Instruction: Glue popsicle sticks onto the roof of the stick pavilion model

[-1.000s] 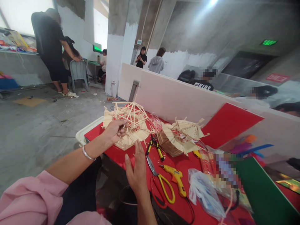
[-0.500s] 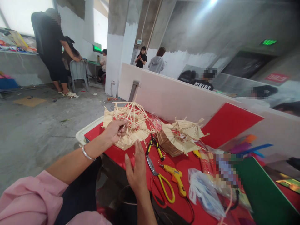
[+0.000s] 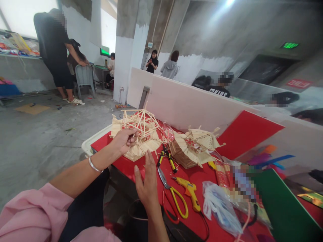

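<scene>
1. Left hand (image 3: 126, 139): grip closed, thumb and fingers drawn together on what looks like a short thin stick (image 3: 133, 135); mostly hidden, so we identify it with caution.

2. Right hand (image 3: 147, 178): grip open, fingers extended, thumb apart, nothing seen in it. We place it over the near edge of the surface (image 3: 199, 176), just beside the scissors (image 3: 171, 198).

3. Wooden stick model (image 3: 145, 132): at the left end of the surface, open frame uppermost, fanned slats sloping around it. It lies just beyond the left fingertips, toward the far edge. We cannot tell contact from overlap.

4. Axes: the left forearm points at the model. The stick is too foreshortened for us to read its long axis; the model is broad, with no clear one. Left hand is the nearer; the right stands off on the near side.

5. Further right along the far edge we log a second stick model (image 3: 185, 156). Wire strippers (image 3: 166, 159) lie between it and the right hand; a yellow glue gun (image 3: 188, 191) lies right of the scissors.

6. Versus the earlier frames: we note no clear change in hands, models or tools. In the background, the person in a grey hoodie (image 3: 170, 69) has shifted slightly.
</scene>
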`<state>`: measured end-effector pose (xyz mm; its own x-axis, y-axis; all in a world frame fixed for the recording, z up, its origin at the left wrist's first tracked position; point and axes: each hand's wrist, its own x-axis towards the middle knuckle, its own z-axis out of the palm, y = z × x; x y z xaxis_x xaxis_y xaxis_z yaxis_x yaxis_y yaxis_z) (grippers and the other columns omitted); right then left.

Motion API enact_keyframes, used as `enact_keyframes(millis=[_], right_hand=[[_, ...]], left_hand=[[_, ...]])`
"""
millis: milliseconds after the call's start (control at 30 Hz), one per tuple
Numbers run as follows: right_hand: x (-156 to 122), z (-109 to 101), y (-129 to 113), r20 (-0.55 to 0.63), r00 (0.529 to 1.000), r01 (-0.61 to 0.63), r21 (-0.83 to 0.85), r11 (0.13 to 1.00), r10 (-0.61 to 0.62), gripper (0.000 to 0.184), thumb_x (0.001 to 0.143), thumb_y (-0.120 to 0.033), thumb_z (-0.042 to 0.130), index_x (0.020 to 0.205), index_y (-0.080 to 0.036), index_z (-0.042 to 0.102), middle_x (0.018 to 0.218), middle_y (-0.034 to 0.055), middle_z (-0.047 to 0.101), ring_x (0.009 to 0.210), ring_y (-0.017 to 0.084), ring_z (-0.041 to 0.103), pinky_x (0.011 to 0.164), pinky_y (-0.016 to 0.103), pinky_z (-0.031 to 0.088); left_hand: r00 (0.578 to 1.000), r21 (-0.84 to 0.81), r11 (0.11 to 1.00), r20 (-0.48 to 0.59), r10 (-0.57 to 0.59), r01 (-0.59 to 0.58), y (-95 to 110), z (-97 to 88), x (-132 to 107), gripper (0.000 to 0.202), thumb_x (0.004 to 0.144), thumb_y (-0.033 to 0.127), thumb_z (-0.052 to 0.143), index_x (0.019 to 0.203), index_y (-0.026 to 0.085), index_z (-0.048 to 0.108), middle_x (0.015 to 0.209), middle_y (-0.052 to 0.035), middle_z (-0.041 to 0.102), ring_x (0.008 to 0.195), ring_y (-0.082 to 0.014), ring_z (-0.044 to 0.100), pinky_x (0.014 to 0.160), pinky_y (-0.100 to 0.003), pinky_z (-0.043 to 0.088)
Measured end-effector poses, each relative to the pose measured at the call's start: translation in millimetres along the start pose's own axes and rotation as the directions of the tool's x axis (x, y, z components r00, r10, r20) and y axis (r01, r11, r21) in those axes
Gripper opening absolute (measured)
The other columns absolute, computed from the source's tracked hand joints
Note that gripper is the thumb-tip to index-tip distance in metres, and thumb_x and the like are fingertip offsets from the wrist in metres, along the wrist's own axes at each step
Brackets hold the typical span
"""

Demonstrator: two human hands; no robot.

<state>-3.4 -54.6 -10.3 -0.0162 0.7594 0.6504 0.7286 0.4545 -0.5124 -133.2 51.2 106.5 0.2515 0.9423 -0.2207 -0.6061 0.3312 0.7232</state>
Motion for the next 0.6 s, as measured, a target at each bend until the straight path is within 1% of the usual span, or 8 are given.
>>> enact_keyframes(millis=[167, 367, 600], right_hand=[[0.0, 0.2, -0.3, 0.012, 1.0, -0.011, 0.006, 1.0, 0.011, 0.068, 0.096, -0.026, 0.051, 0.155, -0.024, 0.018, 0.157, 0.0147, 0.031, 0.146, 0.027, 0.028, 0.111, 0.055, 0.039], [-0.4, 0.8, 0.5, 0.003, 1.0, 0.0, -0.01, 1.0, 0.0, 0.067, 0.097, -0.029, 0.049, 0.156, -0.023, 0.017, 0.157, 0.0152, 0.032, 0.145, 0.027, 0.029, 0.11, 0.055, 0.04], [-0.5, 1.0, 0.8, 0.008, 1.0, -0.005, -0.003, 1.0, 0.005, 0.067, 0.097, -0.028, 0.049, 0.156, -0.023, 0.018, 0.157, 0.0153, 0.032, 0.145, 0.028, 0.029, 0.11, 0.056, 0.039]], left_hand=[[1.0, 0.011, 1.0, 0.001, 0.014, -0.014, 0.9, 1.5, -1.7, 0.021, 0.084, 0.004, 0.053, 0.064, 0.011, 0.055, 0.054, 0.0004, 0.055, 0.034, -0.0008, 0.037, 0.03, -0.011, 0.019], [1.0, 0.012, 1.0, -0.003, 0.016, -0.016, 1.4, 2.5, -3.7, 0.021, 0.081, 0.003, 0.057, 0.062, 0.012, 0.053, 0.055, 0.0002, 0.055, 0.034, -0.0009, 0.037, 0.031, -0.011, 0.019], [1.0, 0.002, 1.0, 0.008, 0.011, -0.011, -0.2, -0.5, -0.4, 0.021, 0.082, 0.005, 0.057, 0.063, 0.012, 0.053, 0.053, 0.0009, 0.054, 0.034, -0.001, 0.037, 0.031, -0.012, 0.019]])
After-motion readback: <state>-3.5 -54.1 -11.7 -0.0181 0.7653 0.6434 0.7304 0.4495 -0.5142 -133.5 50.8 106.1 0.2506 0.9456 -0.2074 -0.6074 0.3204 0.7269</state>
